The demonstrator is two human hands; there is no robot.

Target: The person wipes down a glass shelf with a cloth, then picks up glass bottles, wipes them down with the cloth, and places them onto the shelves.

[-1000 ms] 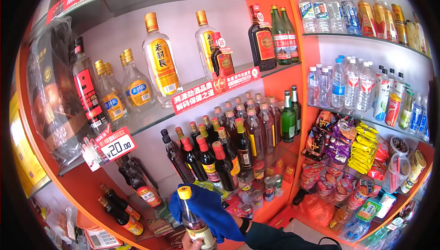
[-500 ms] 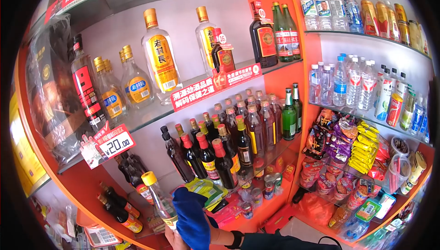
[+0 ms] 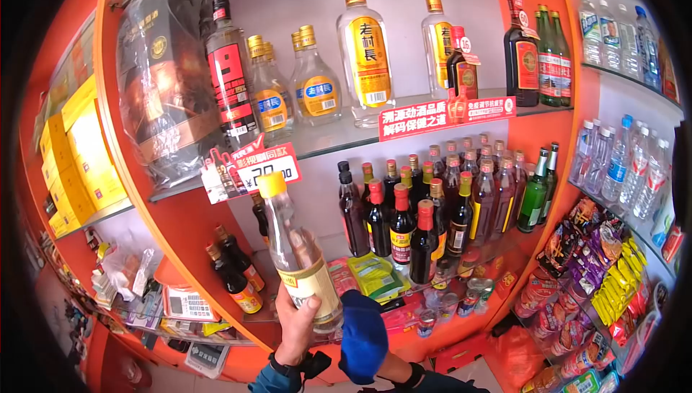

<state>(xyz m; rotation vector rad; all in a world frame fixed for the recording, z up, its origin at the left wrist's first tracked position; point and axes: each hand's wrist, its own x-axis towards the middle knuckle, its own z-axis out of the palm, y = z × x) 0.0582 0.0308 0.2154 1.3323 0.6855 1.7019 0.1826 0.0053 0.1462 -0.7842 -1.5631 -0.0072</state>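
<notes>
My left hand is closed around the lower part of a clear glass bottle with a yellow cap and a pale label. The bottle leans a little, cap up and to the left, in front of a red and white price card. A blue cloth covers my right hand, just right of the bottle's base; a small gap or light contact there cannot be told apart. The fingers under the cloth are hidden. Dark sauce bottles stand on the shelf behind, with a yellow-green packet before them.
Tall liquor bottles line the glass shelf above. At left are a plastic-wrapped box, two dark bottles and a calculator. Water bottles and snack packets fill the right-hand shelves.
My view has turned left. The bottle has risen, and more of my left hand shows. The cloth, earlier lapped over the bottle's lower side, is now at its lower right.
</notes>
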